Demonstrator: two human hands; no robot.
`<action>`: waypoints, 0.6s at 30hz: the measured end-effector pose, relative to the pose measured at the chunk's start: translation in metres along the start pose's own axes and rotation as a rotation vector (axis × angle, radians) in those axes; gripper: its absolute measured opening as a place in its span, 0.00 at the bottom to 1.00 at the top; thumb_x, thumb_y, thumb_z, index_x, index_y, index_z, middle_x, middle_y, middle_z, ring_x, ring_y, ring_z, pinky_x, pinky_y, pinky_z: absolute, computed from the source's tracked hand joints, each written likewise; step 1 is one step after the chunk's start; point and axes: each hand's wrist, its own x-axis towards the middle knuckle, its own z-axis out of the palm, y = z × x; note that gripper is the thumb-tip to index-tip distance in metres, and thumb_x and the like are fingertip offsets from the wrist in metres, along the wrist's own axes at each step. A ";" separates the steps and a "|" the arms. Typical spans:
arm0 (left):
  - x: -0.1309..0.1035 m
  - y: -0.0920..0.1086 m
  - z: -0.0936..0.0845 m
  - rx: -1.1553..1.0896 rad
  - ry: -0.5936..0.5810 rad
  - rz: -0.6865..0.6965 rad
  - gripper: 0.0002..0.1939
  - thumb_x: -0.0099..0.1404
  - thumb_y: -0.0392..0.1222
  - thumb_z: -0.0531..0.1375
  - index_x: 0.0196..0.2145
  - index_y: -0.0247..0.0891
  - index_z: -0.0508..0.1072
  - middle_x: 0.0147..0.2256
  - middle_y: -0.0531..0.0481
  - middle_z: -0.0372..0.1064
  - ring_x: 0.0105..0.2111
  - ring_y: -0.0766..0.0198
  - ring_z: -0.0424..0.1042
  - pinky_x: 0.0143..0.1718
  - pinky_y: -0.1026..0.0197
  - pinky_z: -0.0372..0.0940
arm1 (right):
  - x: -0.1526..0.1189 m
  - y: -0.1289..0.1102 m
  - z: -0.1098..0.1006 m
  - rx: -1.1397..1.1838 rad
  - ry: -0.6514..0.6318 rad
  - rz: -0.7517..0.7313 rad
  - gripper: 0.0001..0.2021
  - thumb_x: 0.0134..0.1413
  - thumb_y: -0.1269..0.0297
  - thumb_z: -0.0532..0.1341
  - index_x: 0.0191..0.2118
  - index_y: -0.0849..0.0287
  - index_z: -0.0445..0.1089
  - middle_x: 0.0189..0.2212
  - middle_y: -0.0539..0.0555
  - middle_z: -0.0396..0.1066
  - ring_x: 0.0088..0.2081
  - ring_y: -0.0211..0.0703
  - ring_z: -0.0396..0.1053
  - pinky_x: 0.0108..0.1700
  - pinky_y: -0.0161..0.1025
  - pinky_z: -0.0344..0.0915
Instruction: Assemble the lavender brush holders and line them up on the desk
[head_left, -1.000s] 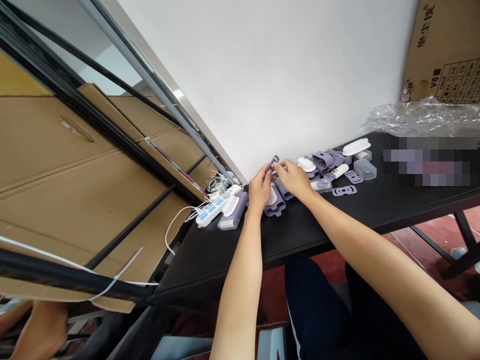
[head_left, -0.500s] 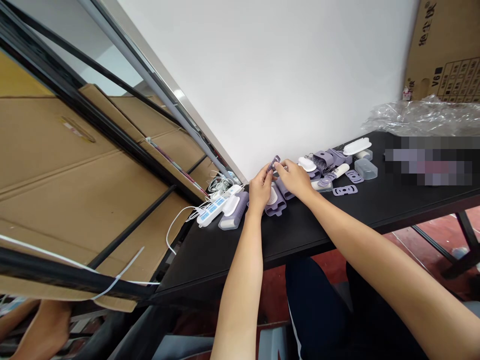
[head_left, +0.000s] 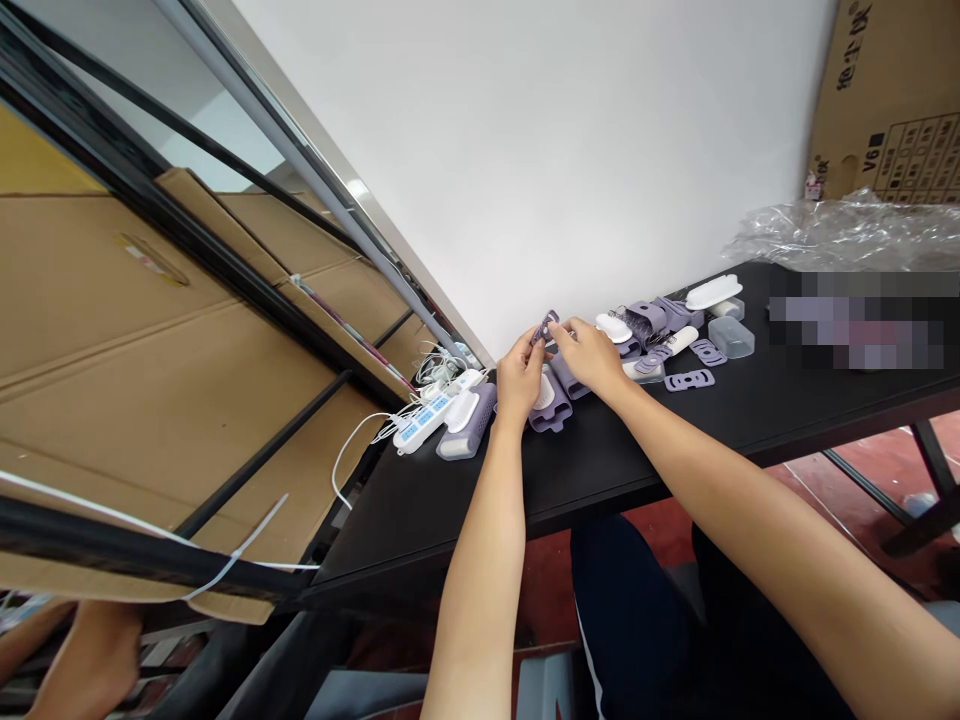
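Above the back of the black table (head_left: 637,440), my left hand (head_left: 519,375) and my right hand (head_left: 589,352) meet on a small purple slotted plate (head_left: 547,325). The fingers of both hands are closed on it, and they partly cover it. Below my hands lies a purple plastic housing (head_left: 553,405) with a white part. Left of my left hand rests a purple and clear case (head_left: 471,425) with a white oval piece on it. Right of my right hand are more purple housings (head_left: 646,320), flat purple slotted plates (head_left: 690,381), springs and a white cylinder (head_left: 682,342).
A white power strip (head_left: 435,412) with tangled cables lies at the table's left end. Clear plastic cups (head_left: 732,338) and a white cover (head_left: 714,292) stand to the right. Plastic film (head_left: 855,235) and a large carton (head_left: 892,110) are behind. Another person's arm (head_left: 94,655) shows lower left.
The purple plate has tilted slightly between my fingers. Both hands stay in nearly the same place, and the parts on the table have not moved.
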 end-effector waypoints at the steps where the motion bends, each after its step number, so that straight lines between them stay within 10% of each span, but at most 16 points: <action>1: 0.000 0.000 0.000 0.005 0.005 0.005 0.17 0.68 0.47 0.64 0.53 0.43 0.79 0.30 0.52 0.76 0.34 0.60 0.78 0.42 0.61 0.69 | 0.000 0.000 0.000 0.000 -0.002 0.001 0.21 0.69 0.45 0.48 0.43 0.51 0.74 0.43 0.55 0.80 0.49 0.52 0.75 0.44 0.40 0.63; 18: 0.003 -0.003 0.000 0.001 0.063 0.018 0.13 0.68 0.42 0.61 0.48 0.38 0.78 0.37 0.49 0.79 0.36 0.62 0.79 0.41 0.61 0.72 | -0.003 -0.002 0.001 0.022 -0.026 -0.040 0.20 0.69 0.46 0.51 0.42 0.52 0.75 0.41 0.55 0.80 0.45 0.49 0.75 0.41 0.38 0.61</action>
